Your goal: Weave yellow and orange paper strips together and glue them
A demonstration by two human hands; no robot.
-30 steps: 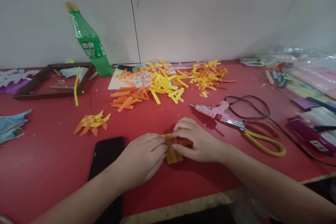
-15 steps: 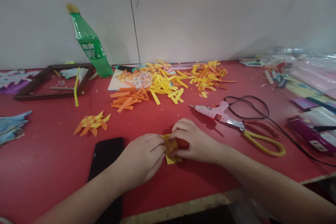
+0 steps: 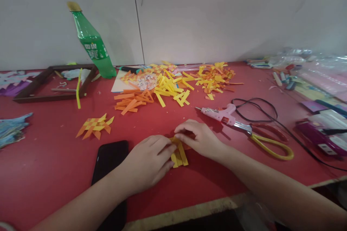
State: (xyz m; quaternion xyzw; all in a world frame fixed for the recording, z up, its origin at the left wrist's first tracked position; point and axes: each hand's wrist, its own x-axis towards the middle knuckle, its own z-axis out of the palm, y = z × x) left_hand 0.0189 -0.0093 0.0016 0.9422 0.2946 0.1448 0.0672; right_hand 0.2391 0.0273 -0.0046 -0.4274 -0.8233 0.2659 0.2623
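Several yellow paper strips (image 3: pixel 179 156) lie side by side on the red table, partly hidden by my fingers. From the left, my left hand (image 3: pixel 151 158) presses its bent fingers on the strips' left edge. My right hand (image 3: pixel 199 138) pinches the upper end of the strips with thumb and forefinger. A bit of orange paper (image 3: pixel 187 147) shows under my right hand. A woven orange and yellow paper piece (image 3: pixel 95 126) lies to the left, beyond the black phone (image 3: pixel 111 158), which my left forearm partly covers.
Loose orange strips (image 3: pixel 132 101) and yellow strips (image 3: pixel 168 86) are heaped behind the hands. A pink glue gun (image 3: pixel 221 114) and pliers (image 3: pixel 271 146) lie right. A green bottle (image 3: pixel 94 48) leans beside a brown frame (image 3: pixel 48 99). The table's front edge (image 3: pixel 184 213) is near.
My right hand has lifted off the middle of the yellow paper and moved to its upper end. The right strip now slants outward, and more of the strips show.
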